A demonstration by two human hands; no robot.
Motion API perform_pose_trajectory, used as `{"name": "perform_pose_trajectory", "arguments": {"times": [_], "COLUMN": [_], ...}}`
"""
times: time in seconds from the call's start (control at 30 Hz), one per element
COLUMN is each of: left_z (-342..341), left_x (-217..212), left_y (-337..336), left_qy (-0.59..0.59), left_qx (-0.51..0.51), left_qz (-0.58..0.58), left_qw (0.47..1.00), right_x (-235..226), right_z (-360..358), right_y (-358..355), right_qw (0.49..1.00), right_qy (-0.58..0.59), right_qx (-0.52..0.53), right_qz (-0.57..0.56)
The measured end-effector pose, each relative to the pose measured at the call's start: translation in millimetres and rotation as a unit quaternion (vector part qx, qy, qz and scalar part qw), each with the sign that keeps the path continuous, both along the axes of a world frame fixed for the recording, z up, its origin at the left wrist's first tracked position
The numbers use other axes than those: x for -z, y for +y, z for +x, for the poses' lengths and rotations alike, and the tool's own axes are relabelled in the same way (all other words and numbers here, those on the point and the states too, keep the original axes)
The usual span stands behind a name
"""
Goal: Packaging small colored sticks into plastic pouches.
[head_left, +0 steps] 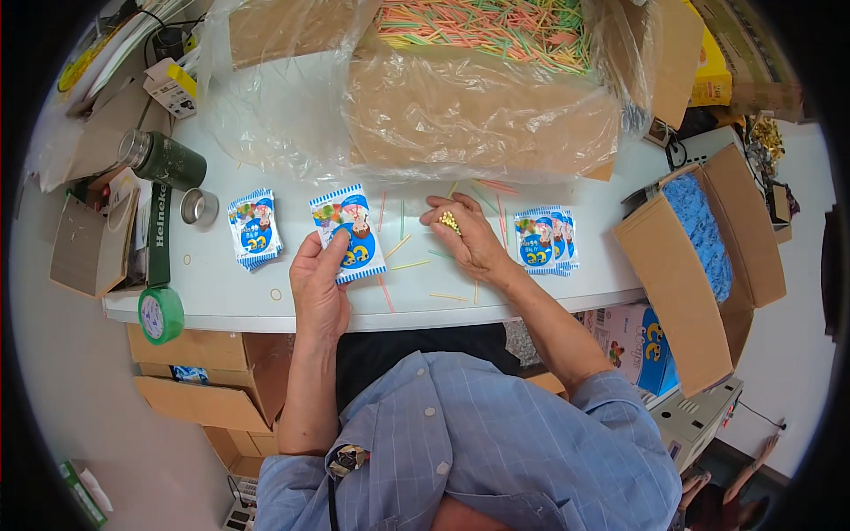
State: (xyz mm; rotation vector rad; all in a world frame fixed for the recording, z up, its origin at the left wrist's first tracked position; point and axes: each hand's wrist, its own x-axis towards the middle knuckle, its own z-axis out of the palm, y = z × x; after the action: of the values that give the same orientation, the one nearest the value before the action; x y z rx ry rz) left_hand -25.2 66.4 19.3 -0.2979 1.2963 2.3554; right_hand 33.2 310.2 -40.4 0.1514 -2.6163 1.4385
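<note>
My left hand (pixel 320 281) grips a flat blue-and-white packet (pixel 351 239) by its lower left part, thumb on the front. My right hand (pixel 476 248) is closed around a bundle of thin straws (pixel 450 222), whose yellowish ends face up. Loose pink, green and yellow straws (pixel 410 265) lie scattered on the white table between and around my hands. A small stack of similar packets (pixel 254 230) sits to the left of my left hand. Right of my right hand, another overlapping pile of packets (pixel 546 240) lies on the table.
Straws (pixel 487 31) fill a large plastic-lined carton (pixel 478 115) at the back. At left stand a dark green flask (pixel 168 161), a metal cup (pixel 199 208) and green tape (pixel 161 315). A carton (pixel 686 292) with blue contents is at right. Another person's hand (pixel 768 449) shows lower right.
</note>
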Motion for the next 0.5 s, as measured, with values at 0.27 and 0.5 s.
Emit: {"name": "perform_pose_trajectory", "arguments": {"times": [0.27,0.5], "left_z": [10,15], "left_x": [4,6], "left_y": [13,16], "left_qy": [0.050,0.122], "left_qx": [0.057,0.150], "left_qz": [-0.102,-0.172], "left_qw": [0.992,0.966], "right_x": [-26,-42], "right_z": [1,-4], "right_y": [-6,-13], "right_qw": [0.980,0.875], "right_qy": [-0.048,-0.054], "right_qx": [0.062,0.058], "right_qz": [-0.184,-0.478]}}
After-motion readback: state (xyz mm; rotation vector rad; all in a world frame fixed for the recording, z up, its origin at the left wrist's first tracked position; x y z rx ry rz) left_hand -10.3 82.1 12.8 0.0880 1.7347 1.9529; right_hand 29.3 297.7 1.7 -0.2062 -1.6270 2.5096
